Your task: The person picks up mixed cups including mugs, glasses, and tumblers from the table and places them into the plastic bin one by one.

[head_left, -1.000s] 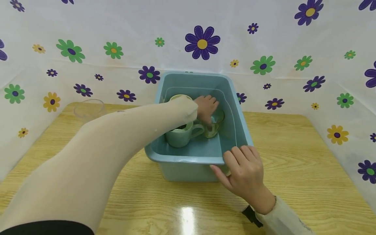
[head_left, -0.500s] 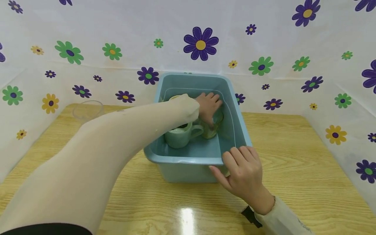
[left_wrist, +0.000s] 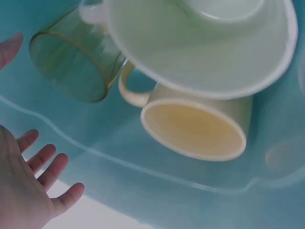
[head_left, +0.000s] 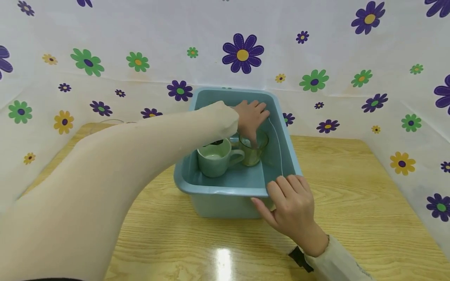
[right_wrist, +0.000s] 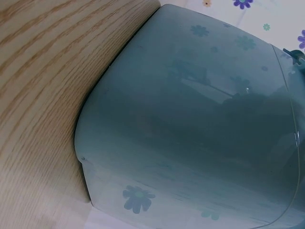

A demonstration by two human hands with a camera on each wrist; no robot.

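My left hand (head_left: 250, 119) is inside the blue plastic basin (head_left: 225, 191), with its fingers spread over a clear glass (head_left: 251, 154). In the left wrist view a gap shows between the left fingers (left_wrist: 53, 169) and the glass (left_wrist: 71, 67), and nothing is held. Beside the glass a green mug (head_left: 214, 166) stands on the basin floor, handle towards the glass. A cream mug (left_wrist: 193, 126) shows next to it in the left wrist view; in the head view my sleeve covers that spot. My right hand (head_left: 291, 205) grips the basin's front right corner.
The basin stands on a wood-grain table (head_left: 337, 203). A clear rounded rim (head_left: 105, 123) shows at the table's back left, mostly hidden by my left sleeve. White cloth (head_left: 154, 35) with printed flowers rises behind and at both sides.
My left hand has moved up and slightly right, away from the glass, whose rim now shows more. More of the green mug is uncovered. The right hand keeps its grip on the basin.
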